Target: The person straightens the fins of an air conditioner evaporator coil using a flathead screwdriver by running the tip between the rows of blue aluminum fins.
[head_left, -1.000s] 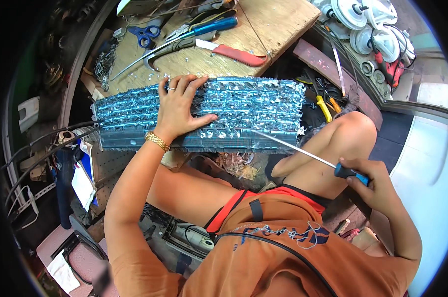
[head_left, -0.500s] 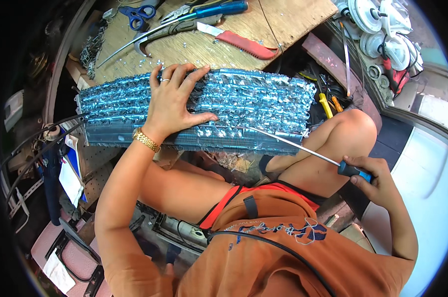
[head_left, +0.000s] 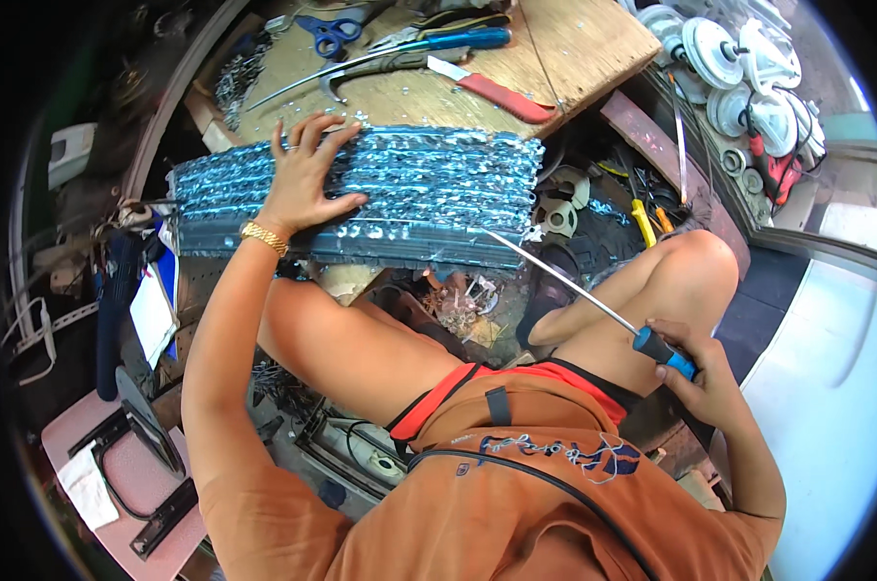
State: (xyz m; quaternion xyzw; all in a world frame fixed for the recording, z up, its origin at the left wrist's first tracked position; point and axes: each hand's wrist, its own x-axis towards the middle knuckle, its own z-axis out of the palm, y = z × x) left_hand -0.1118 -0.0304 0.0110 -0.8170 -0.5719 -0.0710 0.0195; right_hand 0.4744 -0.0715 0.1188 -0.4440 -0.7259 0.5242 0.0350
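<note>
A long blue finned metal block [head_left: 429, 189], like a coil slab with shiny fins, lies across the front of a wooden board [head_left: 593, 48]. My left hand [head_left: 307, 174] presses flat on its top, fingers spread, a gold watch on the wrist. My right hand [head_left: 705, 373] grips the blue handle of a long screwdriver [head_left: 574, 290] beside my right knee. The screwdriver's thin shaft runs up and left, and its tip touches the block's front face near the right end.
On the board behind the block lie blue scissors [head_left: 327, 34], a blue-handled tool [head_left: 448, 44] and a red-handled knife [head_left: 501, 92]. Yellow-handled pliers [head_left: 644, 221] and scrap sit right of the block. White round parts [head_left: 738, 68] are stacked at top right. A pink stool [head_left: 119, 474] stands lower left.
The view has shifted, so the block and board sit further right and lower. My left hand stays flat on the block. The screwdriver tip remains at the block's front face.
</note>
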